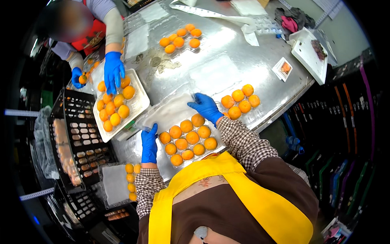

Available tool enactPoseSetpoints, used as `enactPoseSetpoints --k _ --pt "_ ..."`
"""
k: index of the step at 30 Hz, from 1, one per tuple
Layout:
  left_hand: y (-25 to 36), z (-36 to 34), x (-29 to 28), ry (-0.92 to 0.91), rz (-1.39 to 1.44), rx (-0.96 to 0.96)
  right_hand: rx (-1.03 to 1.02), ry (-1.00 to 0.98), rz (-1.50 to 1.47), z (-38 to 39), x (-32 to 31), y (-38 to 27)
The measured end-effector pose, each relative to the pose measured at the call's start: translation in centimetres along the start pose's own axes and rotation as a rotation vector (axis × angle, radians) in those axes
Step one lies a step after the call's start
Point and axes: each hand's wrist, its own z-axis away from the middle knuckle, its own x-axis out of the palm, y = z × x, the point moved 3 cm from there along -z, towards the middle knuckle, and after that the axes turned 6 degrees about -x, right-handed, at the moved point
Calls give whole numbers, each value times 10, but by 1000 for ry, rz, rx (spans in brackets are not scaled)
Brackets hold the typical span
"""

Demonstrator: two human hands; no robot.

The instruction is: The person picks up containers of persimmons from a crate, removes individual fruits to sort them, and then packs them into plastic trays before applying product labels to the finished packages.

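In front of me lies an open clear plastic clamshell box (160,118) with rows of oranges (192,137) in its base and a white liner in its raised lid. My left hand (149,144), in a blue glove, is closed at the box's left side, where the lid meets the base. At the lid's far right corner, my right hand (206,107) pinches the plastic edge, also in a blue glove. Part of its fingers is hidden behind the glove's back. Just right of that hand sits another clear pack of oranges (244,106).
A co-worker's gloved hand (113,73) reaches over a white tray of oranges (140,95) at left. A black crate (77,138) stands beside it. Farther off on the metal table (219,44) are another orange pack (178,42), a paper strip (250,34) and a white bin (300,49).
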Motion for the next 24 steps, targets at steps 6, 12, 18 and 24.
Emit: enactPoseSetpoints --k 6,12,18,24 --pt "8 3 39 -65 143 -45 -9 -18 151 5 -31 -2" --pt "27 -11 93 -159 83 -77 15 19 199 -8 -76 22" --pt "40 -31 157 -203 101 -103 -6 71 295 -40 -133 44" --pt "37 -59 167 -187 14 -214 52 102 349 -47 -146 35"
